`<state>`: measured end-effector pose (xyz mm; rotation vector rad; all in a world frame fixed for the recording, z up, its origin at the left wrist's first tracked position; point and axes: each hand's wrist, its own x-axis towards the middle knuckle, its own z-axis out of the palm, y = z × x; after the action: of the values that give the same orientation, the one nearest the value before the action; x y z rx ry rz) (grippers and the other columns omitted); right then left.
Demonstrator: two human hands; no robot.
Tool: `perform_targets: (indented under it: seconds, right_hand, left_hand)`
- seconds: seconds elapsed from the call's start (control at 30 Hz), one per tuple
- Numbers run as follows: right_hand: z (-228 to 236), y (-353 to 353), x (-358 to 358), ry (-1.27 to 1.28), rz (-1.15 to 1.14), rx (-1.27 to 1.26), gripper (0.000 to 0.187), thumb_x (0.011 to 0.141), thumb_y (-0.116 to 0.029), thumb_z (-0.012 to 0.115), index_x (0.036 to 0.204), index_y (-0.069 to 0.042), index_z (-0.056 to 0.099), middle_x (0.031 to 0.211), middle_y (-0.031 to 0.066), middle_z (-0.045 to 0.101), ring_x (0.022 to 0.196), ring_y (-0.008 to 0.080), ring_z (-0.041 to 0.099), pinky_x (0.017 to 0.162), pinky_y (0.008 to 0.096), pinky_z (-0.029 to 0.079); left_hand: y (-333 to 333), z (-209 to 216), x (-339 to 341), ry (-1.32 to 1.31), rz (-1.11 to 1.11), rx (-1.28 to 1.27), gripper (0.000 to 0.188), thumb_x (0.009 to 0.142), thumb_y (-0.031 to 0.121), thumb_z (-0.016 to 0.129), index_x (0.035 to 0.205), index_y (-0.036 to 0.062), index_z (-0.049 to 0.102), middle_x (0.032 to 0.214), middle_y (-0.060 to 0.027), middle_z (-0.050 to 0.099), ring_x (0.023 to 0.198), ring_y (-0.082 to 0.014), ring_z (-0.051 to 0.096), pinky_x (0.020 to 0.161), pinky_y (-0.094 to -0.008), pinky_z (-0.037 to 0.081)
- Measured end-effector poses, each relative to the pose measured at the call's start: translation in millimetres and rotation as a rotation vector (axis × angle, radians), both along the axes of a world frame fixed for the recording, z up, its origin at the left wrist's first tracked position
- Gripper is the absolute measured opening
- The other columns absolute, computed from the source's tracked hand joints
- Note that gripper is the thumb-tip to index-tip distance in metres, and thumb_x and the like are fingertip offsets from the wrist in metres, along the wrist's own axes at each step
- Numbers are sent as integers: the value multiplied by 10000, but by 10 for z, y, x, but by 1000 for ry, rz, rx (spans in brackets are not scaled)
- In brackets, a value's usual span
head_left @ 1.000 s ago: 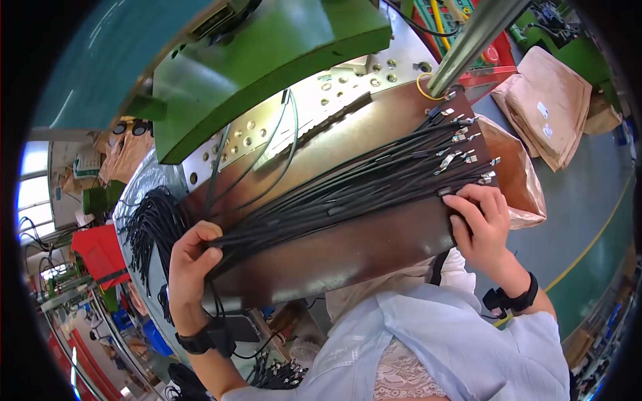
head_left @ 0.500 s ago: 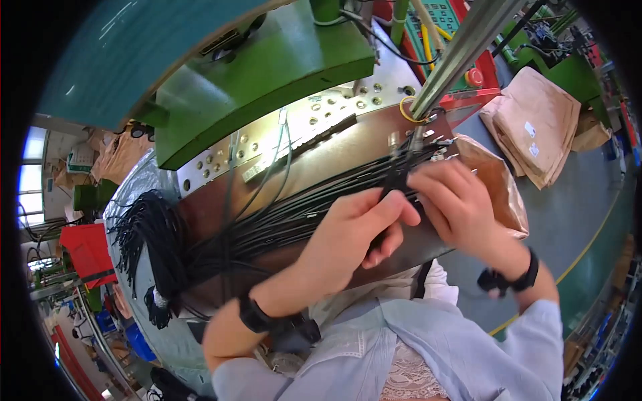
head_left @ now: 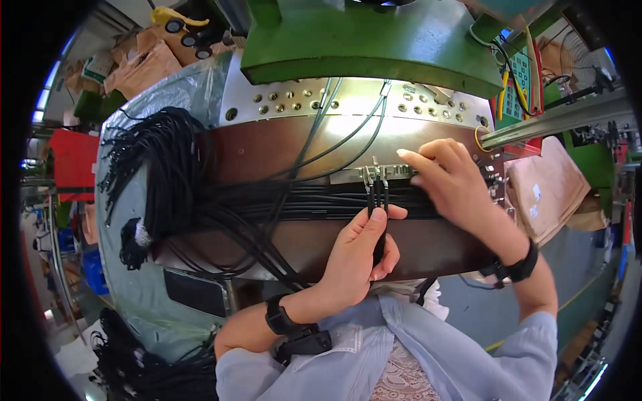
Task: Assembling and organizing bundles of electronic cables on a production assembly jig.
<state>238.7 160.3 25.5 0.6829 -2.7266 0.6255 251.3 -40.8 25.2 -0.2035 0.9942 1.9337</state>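
Note:
My left hand (head_left: pixel 354 250) is closed around a few black cables (head_left: pixel 378 200), their silvery metal terminals standing up above the thumb. Just right of those terminals, my right hand (head_left: pixel 458 184) hovers with its index finger stretched out and the other fingers curled. No cable shows between its fingers. Behind and below both hands, a long bundle of black cables (head_left: pixel 274 200) runs across the brown work plate (head_left: pixel 267 150). A narrow metal bar (head_left: pixel 344 176) with slots lies just beyond the held terminals, partly hidden by them.
A green machine beam (head_left: pixel 374 47) spans above a perforated metal plate (head_left: pixel 294 97). Two thin cables hang from it. At left lies a thick heap of black cables (head_left: pixel 174 167) on plastic sheeting. A metal post (head_left: pixel 562 123) and brown paper sacks (head_left: pixel 545 187) are at right.
The view has swung to the right. My hands have moved apart, and the right one has come away from the cables. The left now holds a few cables with their terminals upright.

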Motion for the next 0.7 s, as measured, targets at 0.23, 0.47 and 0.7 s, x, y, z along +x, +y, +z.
perform_targets:
  seconds: [0.23, 0.47, 0.7]
  right_hand:
    - [-72, -321, -68, 132, -25, -94, 229, 673, -10, 693, 867, -47, 577, 877, 104, 566, 806, 279, 560, 694, 347, 458]
    - [-79, -426, -105, -40, -145, -335, 173, 713, 46, 656, 844, -22, 566, 863, 109, 560, 759, 263, 566, 643, 314, 468]
    - [-128, -454, -118, -42, -176, -347, 191, 699, 57, 654, 855, -20, 575, 847, 102, 554, 765, 259, 568, 642, 314, 473]
  left_hand:
    - [36, 130, -19, 235, 209, -145, 346, 1000, 285, 302, 1041, 20, 520, 592, -73, 548, 457, -87, 445, 450, -202, 358]
    - [-174, 238, -103, 181, 99, 7, 362, 988, 261, 289, 982, -16, 522, 636, -151, 582, 469, -168, 502, 458, -259, 428]
    - [-159, 202, -112, 184, -6, 52, 374, 986, 263, 287, 997, -27, 522, 620, -145, 571, 467, -162, 495, 452, -254, 426]
